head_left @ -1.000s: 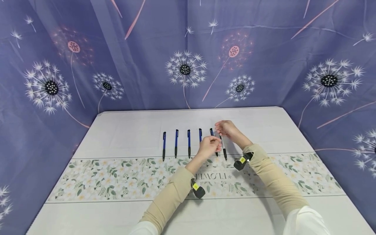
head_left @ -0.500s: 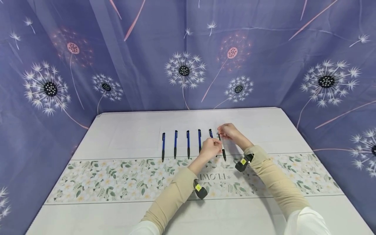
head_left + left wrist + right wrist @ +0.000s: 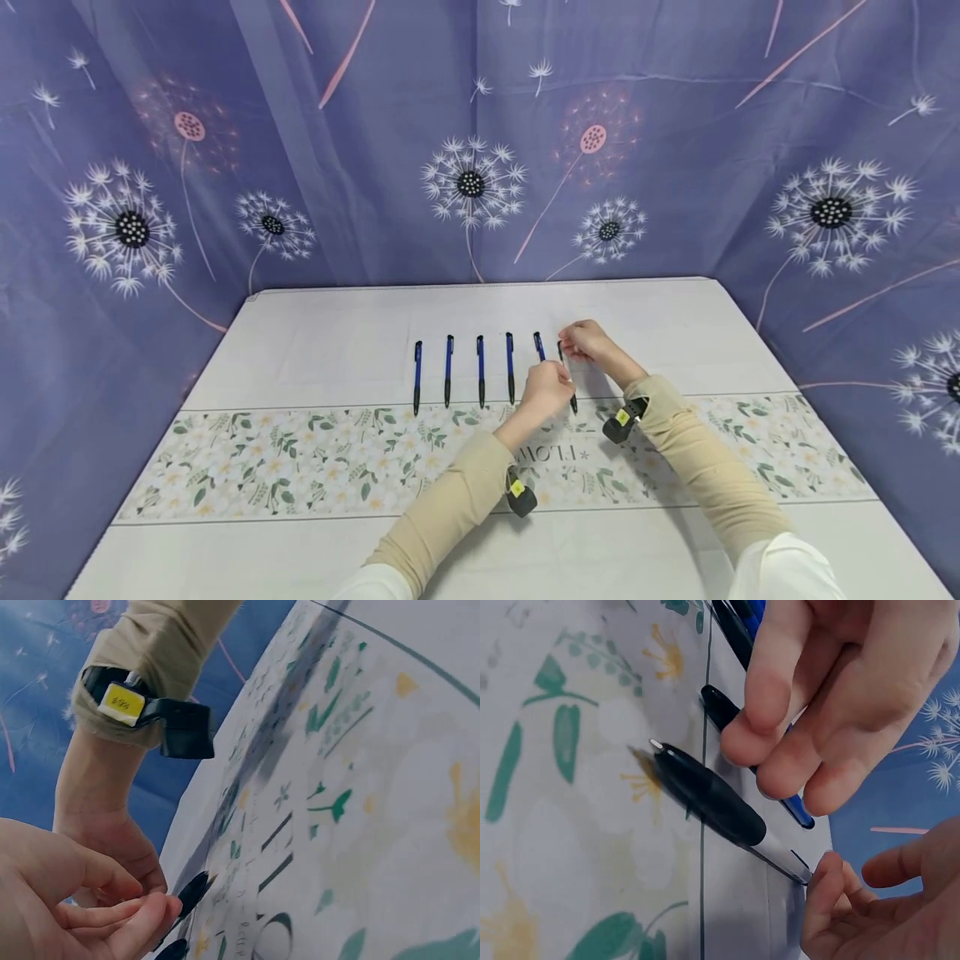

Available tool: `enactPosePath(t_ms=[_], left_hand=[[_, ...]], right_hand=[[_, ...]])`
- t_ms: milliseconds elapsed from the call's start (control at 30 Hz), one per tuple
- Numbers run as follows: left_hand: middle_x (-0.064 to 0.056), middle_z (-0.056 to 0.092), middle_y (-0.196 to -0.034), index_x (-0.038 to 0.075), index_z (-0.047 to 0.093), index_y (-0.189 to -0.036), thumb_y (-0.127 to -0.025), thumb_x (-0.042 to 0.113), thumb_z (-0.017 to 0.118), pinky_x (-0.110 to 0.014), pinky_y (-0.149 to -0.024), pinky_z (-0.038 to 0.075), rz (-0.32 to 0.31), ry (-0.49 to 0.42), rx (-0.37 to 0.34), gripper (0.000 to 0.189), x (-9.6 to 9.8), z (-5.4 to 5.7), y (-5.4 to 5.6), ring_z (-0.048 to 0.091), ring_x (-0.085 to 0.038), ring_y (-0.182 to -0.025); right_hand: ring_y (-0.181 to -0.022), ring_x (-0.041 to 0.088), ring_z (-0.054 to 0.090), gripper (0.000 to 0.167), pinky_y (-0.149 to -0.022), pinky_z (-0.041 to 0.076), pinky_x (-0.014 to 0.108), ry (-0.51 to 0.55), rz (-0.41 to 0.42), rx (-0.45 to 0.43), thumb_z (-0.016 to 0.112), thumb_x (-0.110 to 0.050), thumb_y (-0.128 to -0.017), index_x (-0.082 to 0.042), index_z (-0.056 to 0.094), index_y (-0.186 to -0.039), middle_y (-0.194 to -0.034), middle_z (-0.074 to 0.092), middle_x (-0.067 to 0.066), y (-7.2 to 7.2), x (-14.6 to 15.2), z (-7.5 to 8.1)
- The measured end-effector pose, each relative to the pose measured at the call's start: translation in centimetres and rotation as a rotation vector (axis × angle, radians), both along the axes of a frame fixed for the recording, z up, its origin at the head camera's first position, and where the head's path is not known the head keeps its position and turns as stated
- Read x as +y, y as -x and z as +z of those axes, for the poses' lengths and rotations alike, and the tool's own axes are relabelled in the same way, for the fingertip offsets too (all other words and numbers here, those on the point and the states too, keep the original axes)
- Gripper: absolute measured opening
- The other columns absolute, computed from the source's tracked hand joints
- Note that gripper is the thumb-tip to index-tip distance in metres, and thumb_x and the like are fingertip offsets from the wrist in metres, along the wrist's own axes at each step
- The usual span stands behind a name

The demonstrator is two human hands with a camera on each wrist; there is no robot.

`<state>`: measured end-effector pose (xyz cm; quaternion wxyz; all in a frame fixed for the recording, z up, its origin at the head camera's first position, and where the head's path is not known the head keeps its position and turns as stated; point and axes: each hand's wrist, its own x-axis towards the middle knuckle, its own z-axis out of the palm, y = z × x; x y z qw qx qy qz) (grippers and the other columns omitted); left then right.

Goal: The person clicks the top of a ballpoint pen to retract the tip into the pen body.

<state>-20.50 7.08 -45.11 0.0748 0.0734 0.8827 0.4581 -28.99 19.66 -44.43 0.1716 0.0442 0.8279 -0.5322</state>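
Note:
A row of blue pens with black grips lies on the table, among them the leftmost pen (image 3: 417, 377) and the fourth pen (image 3: 510, 367). At the row's right end is a white-bodied pen with a black grip (image 3: 705, 787), its tip toward the person. My right hand (image 3: 588, 340) pinches the far end of this white pen; its fingers (image 3: 829, 881) partly hide that end. My left hand (image 3: 548, 390) hovers with loosely bent fingers over the fifth pen (image 3: 539, 346) and the white pen's middle, covering parts of both. Nothing is visible in its fingers (image 3: 142, 922).
The white tabletop (image 3: 337, 333) carries a floral printed band (image 3: 300, 458) with lettering, just in front of the pens. A purple dandelion curtain (image 3: 375, 167) encloses the back and sides. Each wrist wears a black camera, such as the one on the right (image 3: 619, 426).
My right hand has come down onto the white pen's far end, which has shifted slightly left. My left hand has moved a little right and toward the person.

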Motion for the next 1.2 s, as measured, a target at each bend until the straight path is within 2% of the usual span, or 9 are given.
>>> enactPosePath(t_ms=[167,267,433,567,767,867,1000,1200], left_hand=[[-0.009,0.072,-0.095,0.0,0.068,-0.097,-0.085,0.0,0.063,-0.022,-0.07,0.055,0.0,0.097,0.064,0.013,0.6,-0.2,-0.2,0.068,-0.019,-0.087],[-0.009,0.071,-0.096,0.001,0.067,-0.098,-0.084,-0.001,0.061,-0.021,-0.068,0.053,-0.011,0.122,0.09,0.015,0.8,-0.2,-0.1,0.066,-0.017,-0.083],[-0.009,0.07,-0.088,0.002,0.066,-0.091,-0.083,-0.003,0.06,-0.02,-0.059,0.049,-0.02,0.122,0.085,0.011,1.0,-0.2,-0.1,0.06,-0.013,-0.07],[-0.009,0.068,-0.083,0.003,0.064,-0.085,-0.084,-0.003,0.06,-0.02,-0.054,0.047,-0.026,0.132,0.086,0.007,1.2,-0.3,-0.2,0.059,-0.013,-0.066],[-0.008,0.064,-0.075,0.001,0.062,-0.087,-0.086,0.002,0.065,-0.02,-0.049,0.043,-0.028,0.156,0.082,0.004,1.4,-0.5,-0.2,0.056,-0.014,-0.059],[-0.012,0.064,-0.079,-0.002,0.06,-0.097,-0.086,0.005,0.068,-0.022,-0.051,0.045,-0.011,0.179,0.086,0.015,1.8,-0.6,-0.1,0.058,-0.018,-0.062],[-0.018,0.066,-0.092,-0.006,0.056,-0.112,-0.084,0.007,0.071,-0.025,-0.06,0.053,0.027,0.195,0.072,0.035,2.3,-0.7,-0.1,0.066,-0.025,-0.079],[-0.018,0.067,-0.094,-0.006,0.055,-0.113,-0.083,0.008,0.07,-0.029,-0.064,0.057,0.06,0.23,0.059,0.036,2.8,-0.7,-0.1,0.069,-0.03,-0.088]], right_hand=[[-0.06,0.004,0.054,0.033,-0.056,0.048,0.016,-0.004,-0.015,-0.008,0.034,-0.008,-0.1,0.012,0.051,-0.12,-0.072,0.058,-0.003,-0.2,-0.1,-0.1],[-0.06,0.004,0.053,0.033,-0.055,0.046,0.016,-0.008,-0.02,-0.013,0.034,-0.009,-0.099,0.011,0.051,-0.119,-0.073,0.057,-0.002,-0.4,-0.2,0.1],[-0.058,0.004,0.052,0.032,-0.052,0.045,0.016,-0.009,-0.03,-0.024,0.033,-0.007,-0.098,0.011,0.051,-0.118,-0.071,0.056,-0.003,-0.3,-0.3,0.0],[-0.058,0.004,0.052,0.033,-0.053,0.045,0.016,0.001,-0.026,-0.033,0.032,-0.007,-0.098,0.011,0.051,-0.118,-0.072,0.056,-0.003,-0.2,-0.2,-0.1],[-0.06,0.005,0.052,0.032,-0.055,0.046,0.017,-0.004,-0.016,-0.044,0.031,-0.008,-0.1,0.009,0.052,-0.117,-0.073,0.055,-0.003,-0.3,-0.1,-0.2],[-0.058,0.004,0.052,0.032,-0.054,0.046,0.016,-0.011,-0.023,-0.039,0.032,-0.008,-0.098,0.009,0.052,-0.116,-0.071,0.056,-0.004,-0.3,0.0,-0.3],[-0.057,0.003,0.052,0.033,-0.053,0.045,0.015,-0.006,-0.034,-0.03,0.033,-0.007,-0.097,0.01,0.053,-0.117,-0.068,0.056,-0.006,-0.4,-0.1,-0.3],[-0.055,0.003,0.051,0.034,-0.05,0.043,0.015,0.031,-0.054,-0.024,0.032,-0.006,-0.097,0.012,0.053,-0.117,-0.067,0.056,-0.006,-0.4,-0.1,-0.5]])
